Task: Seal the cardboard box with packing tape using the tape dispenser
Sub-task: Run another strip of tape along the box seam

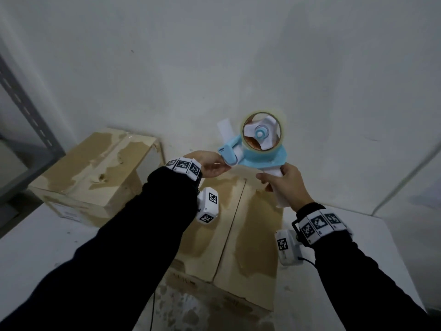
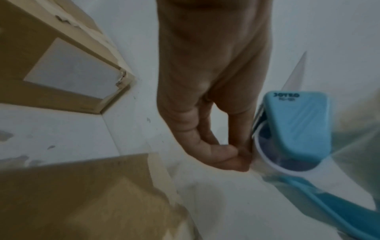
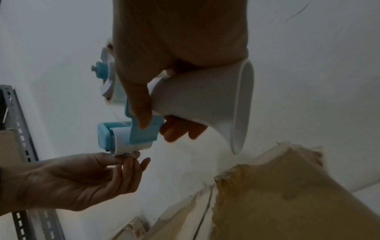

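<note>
- Above the far end of the cardboard box (image 1: 229, 225), which sits flaps-closed on the table (image 1: 43, 247), the tape dispenser (image 1: 256, 149) is held in the air.
- Right hand (image 1: 284, 181) is wrapped around the white handle.
- Left hand (image 1: 210, 167) pinches at the roller end, fingertips (image 2: 236, 155) together, apparently on the loose tape end.
- Step in hand, as I judge it: freeing the tape end; the seam looks untaped.
- Next move calls for lowering the dispenser to the seam's far end.

tape dispenser (image 1: 256, 149) above box (image 1: 238, 225) — second box (image 1: 95, 173) left
</note>
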The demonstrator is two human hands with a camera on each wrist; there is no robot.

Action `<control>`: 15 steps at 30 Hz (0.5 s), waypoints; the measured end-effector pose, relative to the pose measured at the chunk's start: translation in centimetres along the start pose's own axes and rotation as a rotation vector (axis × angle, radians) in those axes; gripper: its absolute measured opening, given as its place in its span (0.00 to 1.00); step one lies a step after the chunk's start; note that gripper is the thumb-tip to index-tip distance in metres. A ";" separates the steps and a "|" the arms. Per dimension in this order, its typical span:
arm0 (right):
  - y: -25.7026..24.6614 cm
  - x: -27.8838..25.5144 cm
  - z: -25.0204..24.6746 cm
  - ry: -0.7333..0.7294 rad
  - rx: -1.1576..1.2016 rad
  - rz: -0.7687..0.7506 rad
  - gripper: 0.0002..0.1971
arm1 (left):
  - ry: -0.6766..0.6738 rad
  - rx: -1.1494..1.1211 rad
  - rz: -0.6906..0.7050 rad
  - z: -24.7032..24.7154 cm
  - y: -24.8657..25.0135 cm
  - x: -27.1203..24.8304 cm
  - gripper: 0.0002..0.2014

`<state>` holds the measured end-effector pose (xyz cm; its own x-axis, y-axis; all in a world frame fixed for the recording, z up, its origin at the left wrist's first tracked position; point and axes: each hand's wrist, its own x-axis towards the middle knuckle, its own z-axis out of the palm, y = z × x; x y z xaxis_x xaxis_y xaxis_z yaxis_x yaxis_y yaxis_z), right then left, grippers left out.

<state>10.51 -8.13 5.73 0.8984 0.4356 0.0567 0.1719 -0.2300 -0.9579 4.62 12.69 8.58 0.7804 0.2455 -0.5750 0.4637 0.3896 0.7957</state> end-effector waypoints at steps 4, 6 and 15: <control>-0.1 2.4 0.5 -0.077 0.017 0.047 0.16 | 0.007 0.139 0.008 -0.6 1.3 1.7 0.06; -0.1 3.5 0.9 -0.074 0.017 0.055 0.15 | 0.017 0.160 0.015 -1.0 1.8 2.6 0.08; 1.9 6.7 3.2 -0.148 -0.063 0.102 0.13 | 0.308 0.270 0.164 -3.1 0.8 8.1 0.19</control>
<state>15.56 -2.83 3.39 0.8439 0.5294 -0.0868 0.1115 -0.3314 -0.9369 10.02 17.71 3.92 0.7103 0.5538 -0.4346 0.4694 0.0875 0.8786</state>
